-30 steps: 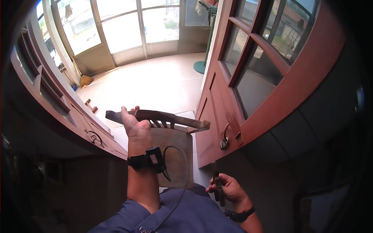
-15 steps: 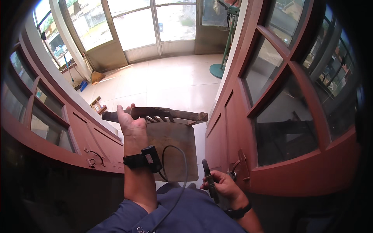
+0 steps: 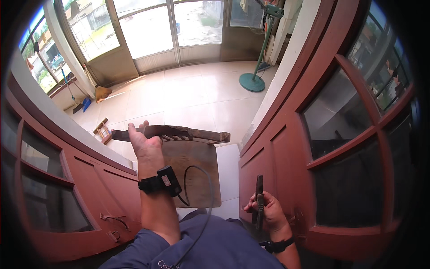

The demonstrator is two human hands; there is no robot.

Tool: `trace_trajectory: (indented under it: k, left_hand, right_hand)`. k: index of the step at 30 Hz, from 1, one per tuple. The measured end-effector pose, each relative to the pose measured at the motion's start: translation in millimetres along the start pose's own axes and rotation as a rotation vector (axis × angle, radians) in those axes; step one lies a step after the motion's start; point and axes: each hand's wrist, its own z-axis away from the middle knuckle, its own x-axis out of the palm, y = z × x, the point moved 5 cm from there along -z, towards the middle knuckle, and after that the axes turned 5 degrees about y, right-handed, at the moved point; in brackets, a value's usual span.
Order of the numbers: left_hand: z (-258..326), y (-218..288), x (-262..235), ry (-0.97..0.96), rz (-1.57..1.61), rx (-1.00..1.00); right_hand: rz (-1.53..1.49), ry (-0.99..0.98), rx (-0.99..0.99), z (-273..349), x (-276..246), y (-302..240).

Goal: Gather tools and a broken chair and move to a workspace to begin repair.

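Observation:
My left hand [image 3: 145, 142] is closed around the dark wooden top rail of a chair [image 3: 191, 172]. Its slatted backrest is at the far side, and the flat, worn brown seat lies below it, close in front of me. My right hand [image 3: 273, 214], lower and to the right, is wrapped around dark pliers [image 3: 260, 197], held upright with the jaws pointing up. Part of the handles is in shadow against the door. The chair's legs are hidden under the seat.
Red-brown glazed doors stand open on the left [image 3: 85, 184] and right [image 3: 273, 157]. On the tiled floor beyond are a green stand fan [image 3: 252, 82], a broom [image 3: 102, 93], a blue dustpan [image 3: 86, 104] and a small wooden stool [image 3: 103, 131]. Glazed panels close the far side.
The chair and my left hand have shifted slightly left in view. My right hand has moved right with the pliers, which now stand more upright. The doorway appears wider around me.

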Motion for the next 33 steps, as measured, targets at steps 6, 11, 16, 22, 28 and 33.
trace_trajectory:
  k: [6, 11, 16, 22, 28, 33]
  left_hand:
    - [-43, 13, 14, 0.010, -0.017, -0.005]
    - [-88, 19, 19, 0.007, 0.014, 0.020]
    - [-123, 21, 35, 0.002, 0.030, 0.046]
    - [-168, 42, 63, -0.041, 0.017, 0.083]
    - [-204, 68, 107, -0.108, -0.003, 0.164]
    - [-218, 89, 138, -0.078, 0.000, 0.238]
  right_hand:
    - [-0.013, -0.010, -0.011, -49, 31, -15]
    - [-0.054, -0.039, -0.090, -95, 39, -25]
    - [-0.105, -0.071, -0.159, -154, 47, -42]
    - [-0.199, -0.131, -0.195, -225, 49, -69]
    - [-0.132, -0.033, -0.228, -288, 26, -115]
    - [-0.121, -0.001, -0.218, -339, 14, -134]
